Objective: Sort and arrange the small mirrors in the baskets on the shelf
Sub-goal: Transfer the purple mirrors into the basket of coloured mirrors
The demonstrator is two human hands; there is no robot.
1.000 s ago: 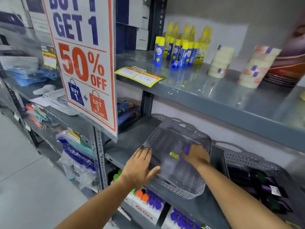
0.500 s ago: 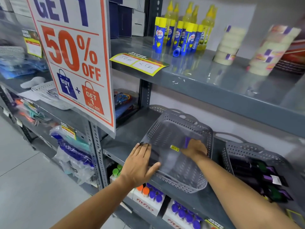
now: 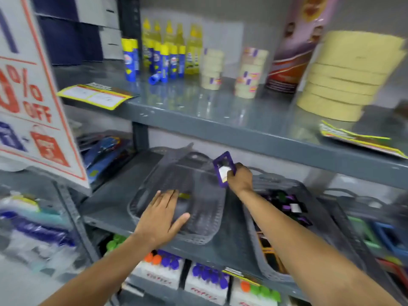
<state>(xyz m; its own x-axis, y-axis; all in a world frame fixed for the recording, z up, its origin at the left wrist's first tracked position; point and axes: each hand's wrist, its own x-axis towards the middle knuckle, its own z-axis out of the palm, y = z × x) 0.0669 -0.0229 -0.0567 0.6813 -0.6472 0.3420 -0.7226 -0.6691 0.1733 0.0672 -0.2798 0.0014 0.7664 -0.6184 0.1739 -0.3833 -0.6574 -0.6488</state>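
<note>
The right hand [image 3: 239,178] pinched a small purple-framed rectangular mirror [image 3: 223,168] by its lower right edge, fingers closed around the frame, holding it tilted and raised above the grey perforated plastic basket [image 3: 198,217]. A white label showed on the mirror's face, its print too blurred to read. The left hand [image 3: 163,214] lay flat on the near left part of that basket, fingers spread and pressed down on its rim, gripping nothing; a small yellow sticker [image 3: 183,196] sat just beyond the fingertips. To the right of the grey basket, touching or nearly touching it, stood a second grey basket [image 3: 271,277] holding dark, purple and green framed mirrors [image 3: 287,202], partly hidden behind the right forearm. Further right of it, blurred green and blue frames [image 3: 375,235] lay in another container. On the shelf above the basket stood blue-and-yellow glue sticks [image 3: 131,60], yellow glue bottles [image 3: 170,47], stacks of cream masking tape rolls [image 3: 211,69] and a yellow price card [image 3: 95,97]. Left of the basket hung a white-and-orange sale sign [image 3: 33,107] reading "% OFF". Below the basket, white boxes of purple- and orange-capped bottles [image 3: 207,281] carried red lettering that could not be read.
</note>
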